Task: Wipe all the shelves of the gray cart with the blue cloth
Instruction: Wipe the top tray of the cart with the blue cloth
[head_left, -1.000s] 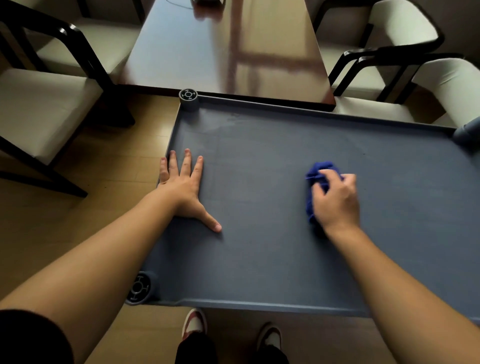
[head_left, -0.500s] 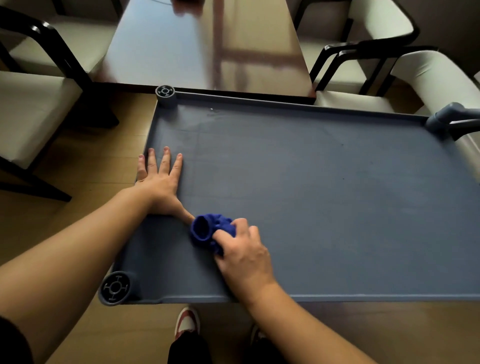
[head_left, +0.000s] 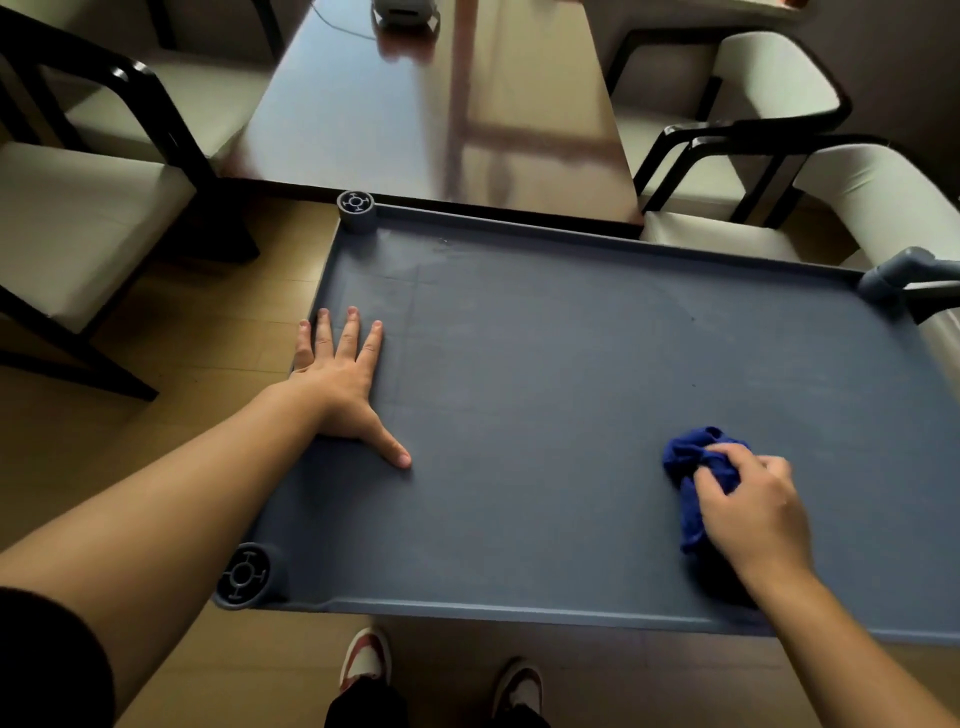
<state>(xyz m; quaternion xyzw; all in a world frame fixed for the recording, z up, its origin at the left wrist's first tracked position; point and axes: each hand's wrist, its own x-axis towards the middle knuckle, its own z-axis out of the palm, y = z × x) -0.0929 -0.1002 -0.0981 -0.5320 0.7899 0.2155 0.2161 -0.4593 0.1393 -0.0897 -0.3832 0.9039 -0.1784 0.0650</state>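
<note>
The gray cart's top shelf (head_left: 561, 374) fills the middle of the view, a flat gray tray with a low rim and round corner posts. My left hand (head_left: 345, 382) lies flat on its left part, fingers spread, palm down. My right hand (head_left: 753, 512) presses a bunched blue cloth (head_left: 693, 470) onto the shelf near the front right; the cloth sticks out to the left of my fingers. The lower shelves are hidden under the top one.
A glossy dark table (head_left: 431, 109) butts against the cart's far edge. White-cushioned black-framed chairs stand at the left (head_left: 78, 228) and right (head_left: 810, 171). The cart's handle (head_left: 909, 275) sits at the far right corner. My shoes (head_left: 366, 660) stand on wooden floor below the front rim.
My right hand has swept the blue cloth from beside my left thumb across to the front right of the shelf. My left hand has stayed flat in place.
</note>
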